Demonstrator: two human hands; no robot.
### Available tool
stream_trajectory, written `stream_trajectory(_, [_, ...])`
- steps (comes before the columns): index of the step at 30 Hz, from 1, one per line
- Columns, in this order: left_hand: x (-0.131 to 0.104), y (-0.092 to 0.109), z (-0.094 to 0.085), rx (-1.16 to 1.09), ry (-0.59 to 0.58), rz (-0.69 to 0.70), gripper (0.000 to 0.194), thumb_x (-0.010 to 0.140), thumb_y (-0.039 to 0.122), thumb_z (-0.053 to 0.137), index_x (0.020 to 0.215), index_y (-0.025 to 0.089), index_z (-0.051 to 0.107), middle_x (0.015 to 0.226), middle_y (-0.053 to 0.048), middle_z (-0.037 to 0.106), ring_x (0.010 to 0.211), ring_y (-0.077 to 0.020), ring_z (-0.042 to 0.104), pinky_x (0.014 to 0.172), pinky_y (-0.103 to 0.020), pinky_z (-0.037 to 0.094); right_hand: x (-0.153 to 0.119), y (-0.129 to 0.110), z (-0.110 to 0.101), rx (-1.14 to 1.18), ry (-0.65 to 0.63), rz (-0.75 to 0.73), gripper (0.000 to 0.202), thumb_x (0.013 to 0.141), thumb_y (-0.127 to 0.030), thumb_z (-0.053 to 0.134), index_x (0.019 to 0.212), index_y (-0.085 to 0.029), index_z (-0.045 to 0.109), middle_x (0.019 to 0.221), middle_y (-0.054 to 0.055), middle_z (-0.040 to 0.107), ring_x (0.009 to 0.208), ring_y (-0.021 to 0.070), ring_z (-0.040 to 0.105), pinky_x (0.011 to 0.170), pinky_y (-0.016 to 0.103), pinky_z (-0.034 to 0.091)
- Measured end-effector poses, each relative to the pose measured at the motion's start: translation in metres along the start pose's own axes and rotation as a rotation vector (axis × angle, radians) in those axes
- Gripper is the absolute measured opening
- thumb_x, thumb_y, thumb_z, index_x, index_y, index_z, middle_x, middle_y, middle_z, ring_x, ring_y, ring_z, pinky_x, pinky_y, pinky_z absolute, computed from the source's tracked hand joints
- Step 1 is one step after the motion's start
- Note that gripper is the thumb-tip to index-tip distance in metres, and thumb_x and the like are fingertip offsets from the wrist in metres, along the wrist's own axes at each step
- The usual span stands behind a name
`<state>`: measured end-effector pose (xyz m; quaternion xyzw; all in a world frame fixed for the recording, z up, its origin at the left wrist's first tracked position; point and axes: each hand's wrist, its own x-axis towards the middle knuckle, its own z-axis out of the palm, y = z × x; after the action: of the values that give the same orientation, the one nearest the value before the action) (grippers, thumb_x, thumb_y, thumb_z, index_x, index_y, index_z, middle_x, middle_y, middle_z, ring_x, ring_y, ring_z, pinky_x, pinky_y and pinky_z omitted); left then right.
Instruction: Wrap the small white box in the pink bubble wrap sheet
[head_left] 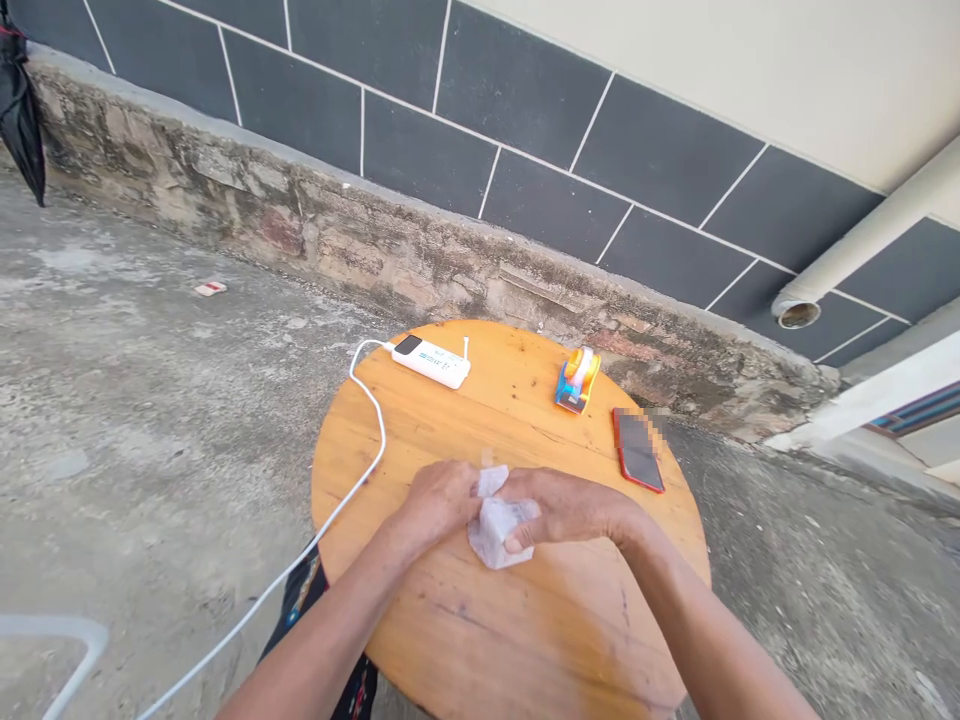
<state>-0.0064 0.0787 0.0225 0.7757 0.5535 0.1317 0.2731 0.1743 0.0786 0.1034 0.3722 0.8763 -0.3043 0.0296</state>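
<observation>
At the round table's (450,640) middle, the person's right hand (566,505) pinches a translucent white bundle (501,535) under its thumb; the left hand (442,495) meets it, fingers partly hidden, its grip impossible to tell. Uneven pulling could tear the bundle; a stray forearm could knock down the phone (637,455) near the table's right edge

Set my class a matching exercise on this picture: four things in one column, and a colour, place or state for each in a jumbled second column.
Column one:
1. Phone
2. Tape dispenser
3. Whitish wrapper
4. Umbrella

Column two:
A. Touched by the right hand
B. At the picture's upper left
C. Red-edged
D. Blue and yellow

Pairs: 1-C, 2-D, 3-A, 4-B
</observation>
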Motion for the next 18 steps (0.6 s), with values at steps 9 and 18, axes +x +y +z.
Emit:
stream_trajectory(9, [-0.013,-0.005,-0.005,-0.088,0.029,0.087,0.016,0.077,0.019,0.048,0.072,0.021,0.063,0.072,-0.002,0.067,0.064,-0.0165,0.061,0.053,-0.024,0.027,0.020,0.036,0.004,0.377,-0.037,0.142,0.049,0.069,-0.041,0.077,0.113,-0.022,0.064,0.100,0.002,0.066,0.091,0.0218,0.061,0.076,0.028,0.046])
stream_trajectory(18, [-0.043,-0.002,0.000,-0.243,0.276,-0.036,0.032,0.073,0.007,0.042,0.094,0.018,0.063,0.086,-0.004,0.065,0.072,-0.0165,0.058,0.063,-0.025,0.037,0.034,0.054,0.024,0.581,0.086,0.150,0.041,0.075,-0.048,0.071,0.103,-0.017,0.070,0.090,0.004,0.068,0.081,0.0192,0.062,0.067,0.025,0.046])
